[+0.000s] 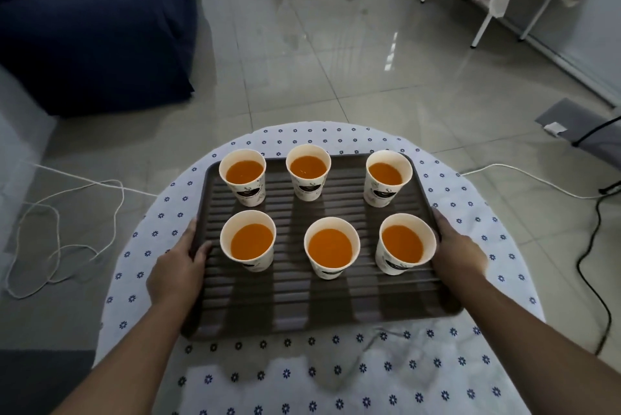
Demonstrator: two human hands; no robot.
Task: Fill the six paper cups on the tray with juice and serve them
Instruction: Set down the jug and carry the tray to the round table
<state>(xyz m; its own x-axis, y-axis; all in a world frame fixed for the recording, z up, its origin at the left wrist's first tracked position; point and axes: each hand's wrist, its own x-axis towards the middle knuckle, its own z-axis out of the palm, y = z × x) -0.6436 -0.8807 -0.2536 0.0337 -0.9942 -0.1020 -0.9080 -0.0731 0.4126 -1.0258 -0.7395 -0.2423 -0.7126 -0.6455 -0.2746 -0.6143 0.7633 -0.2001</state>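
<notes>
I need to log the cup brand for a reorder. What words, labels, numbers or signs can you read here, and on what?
No text here reads clearly.
On the paper cups on the tray: a dark printed emblem, any lettering too blurred to read.
On the white tag on the grey floor mat: too small to read.

Two arms of one person show, both bare from the frame's edge to the fingertips. The left forearm (111, 357) runs up from the lower left of the frame and narrows to a slim wrist. The left grip (174, 266) shows its back, a thumb and the edge of a forefinger. The right forearm (524, 324) runs up from the lower right, and the right grip (458, 251) shows its back and knuckles. The wrists and fingers are bare skin, and the nails are too small to make out.
</notes>
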